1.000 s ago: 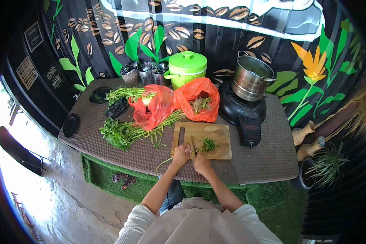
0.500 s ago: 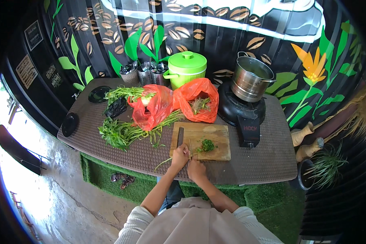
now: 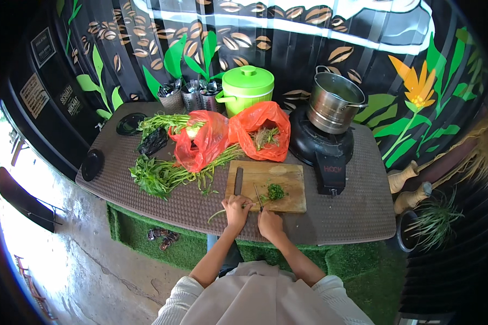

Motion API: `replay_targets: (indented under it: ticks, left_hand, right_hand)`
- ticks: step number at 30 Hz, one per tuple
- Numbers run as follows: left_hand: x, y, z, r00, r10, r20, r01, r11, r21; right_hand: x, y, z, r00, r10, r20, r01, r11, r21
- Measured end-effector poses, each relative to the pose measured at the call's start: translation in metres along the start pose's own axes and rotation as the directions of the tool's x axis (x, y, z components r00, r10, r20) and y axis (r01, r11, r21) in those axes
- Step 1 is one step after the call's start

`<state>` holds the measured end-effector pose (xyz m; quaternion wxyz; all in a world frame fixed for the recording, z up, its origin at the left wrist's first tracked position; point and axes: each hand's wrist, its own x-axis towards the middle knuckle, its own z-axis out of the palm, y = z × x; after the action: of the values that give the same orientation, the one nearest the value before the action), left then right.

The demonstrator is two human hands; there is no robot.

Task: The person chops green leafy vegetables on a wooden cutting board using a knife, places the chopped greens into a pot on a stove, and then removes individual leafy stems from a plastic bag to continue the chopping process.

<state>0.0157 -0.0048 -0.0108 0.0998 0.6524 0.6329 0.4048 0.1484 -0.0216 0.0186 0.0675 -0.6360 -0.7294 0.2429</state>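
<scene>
A wooden cutting board point(image 3: 294, 176) lies at the table's near edge, with a slot at its left. On it rests a small heap of chopped greens point(image 3: 276, 192). My left hand point(image 3: 237, 210) is closed at the board's lower left corner around a thin green stalk point(image 3: 217, 214), whose end sticks out to the left over the table. Just to the right, my right hand point(image 3: 270, 223) is wrapped round the handle of a knife point(image 3: 257, 193). The narrow blade points away from me, between my left fingers and the heap.
Leafy green stems point(image 3: 162, 177) lie left of the board. Behind are two red plastic bags point(image 3: 203, 143) with vegetables, a green lidded pot point(image 3: 248, 89) and cutlery holders point(image 3: 192, 102). A steel pot point(image 3: 333, 114) stands on a black stove point(image 3: 331, 176) at right. Black plates point(image 3: 93, 165) sit far left.
My right hand and the knife have shifted a little to the right, away from my left hand. My left hand has moved slightly left and turned, still holding the stalk.
</scene>
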Motion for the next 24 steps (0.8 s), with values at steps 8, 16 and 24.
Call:
replay_targets:
  ticks: [8,16,24]
  left_hand:
    - [-0.004,-0.003,0.004,0.998,0.055,0.018,-0.055,0.998,0.017]
    - [-0.002,0.004,0.001,0.994,0.056,0.090,-0.061,0.996,0.059]
    - [-0.002,0.007,0.000,0.988,0.116,0.104,-0.125,0.989,0.084]
  right_hand:
    - [0.005,0.006,-0.016,0.997,-0.069,0.048,0.071,0.997,-0.043]
    - [0.020,0.008,0.002,0.997,-0.014,0.076,0.012,1.000,0.029]
    - [0.007,0.000,0.002,0.999,0.035,0.024,-0.036,0.999,0.025]
